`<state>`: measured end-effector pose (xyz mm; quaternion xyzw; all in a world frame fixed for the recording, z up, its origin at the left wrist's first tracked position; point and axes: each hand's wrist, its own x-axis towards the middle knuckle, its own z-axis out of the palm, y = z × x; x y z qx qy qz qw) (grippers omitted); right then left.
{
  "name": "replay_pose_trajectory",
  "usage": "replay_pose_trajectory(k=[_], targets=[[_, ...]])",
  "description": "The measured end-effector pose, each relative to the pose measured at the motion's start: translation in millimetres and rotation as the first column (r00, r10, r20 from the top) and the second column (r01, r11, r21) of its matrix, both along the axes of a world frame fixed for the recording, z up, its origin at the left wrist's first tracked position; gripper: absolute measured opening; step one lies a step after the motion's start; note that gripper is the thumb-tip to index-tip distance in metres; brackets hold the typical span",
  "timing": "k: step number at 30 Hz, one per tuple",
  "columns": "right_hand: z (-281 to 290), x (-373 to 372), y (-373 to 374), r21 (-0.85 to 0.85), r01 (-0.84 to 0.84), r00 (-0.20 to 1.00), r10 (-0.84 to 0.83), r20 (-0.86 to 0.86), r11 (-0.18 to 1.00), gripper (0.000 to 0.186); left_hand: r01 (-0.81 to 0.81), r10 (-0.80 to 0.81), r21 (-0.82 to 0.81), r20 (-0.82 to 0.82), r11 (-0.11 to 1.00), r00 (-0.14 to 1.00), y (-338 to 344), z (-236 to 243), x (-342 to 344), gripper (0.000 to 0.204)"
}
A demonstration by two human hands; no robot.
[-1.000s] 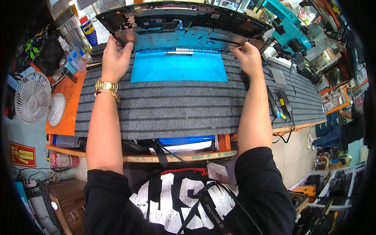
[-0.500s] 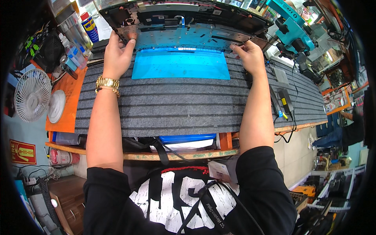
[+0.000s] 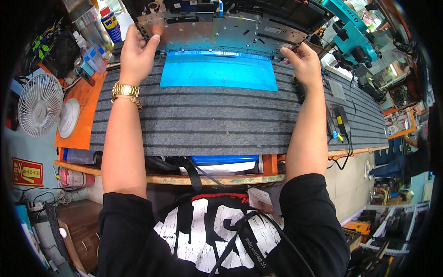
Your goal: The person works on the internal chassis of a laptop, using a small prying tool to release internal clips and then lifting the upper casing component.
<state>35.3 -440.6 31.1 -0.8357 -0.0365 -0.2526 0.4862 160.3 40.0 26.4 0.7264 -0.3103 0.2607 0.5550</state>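
Between my two hands a dark, opened laptop chassis is held tilted up at the far side of the bench. Its metal inner plate faces me, and its upper part runs out of the picture. My left hand grips the left end, thumb on the plate and fingers mostly hidden behind. At the right end my right hand pinches the lower corner between thumb and fingers. Just below the chassis lies a bright blue mat, its far edge hidden by the chassis.
Grey striped carpet covers the bench. A small white fan and a spray can stand on the left. To the right are a teal microscope and a black power adapter with its cable. A person is farther right.
The laptop chassis has tilted, showing more of its metal plate, and its top has left the picture. Both hands keep their hold. The whole view has shifted slightly.
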Motion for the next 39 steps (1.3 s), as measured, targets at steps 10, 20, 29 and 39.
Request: replay_pose_trajectory(k=[10, 20, 29, 39], targets=[[9.4, -5.7, 18.8, 0.137, -0.206, 0.977, 0.211, -0.023, 0.969, 0.025, 0.124, -0.126, -0.139, -0.008, 0.982, 0.992, 22.4, 28.3, -9.6, 0.052], [16.1, -11.9, 73.6, 0.200, -0.413, 0.853, 0.455, -0.256, 0.888, 0.022, 0.074, -0.087, -0.241, -0.044, 0.968, 0.995, 83.6, 40.9, 0.3, 0.053], [12.0, -14.9, 92.0, 0.099, -0.512, 0.734, 0.495, -0.465, 0.853, 0.023, 0.049, -0.069, -0.258, -0.070, 0.965, 0.995, 105.0, 34.4, 7.1, 0.050], [-6.2, -63.8, 30.6, -0.192, -0.188, 0.834, 0.054, -0.548, 0.963, 0.016, -0.018, 0.001, -0.203, -0.085, 0.979, 0.996, 106.3, 28.3, 14.6, 0.052]])
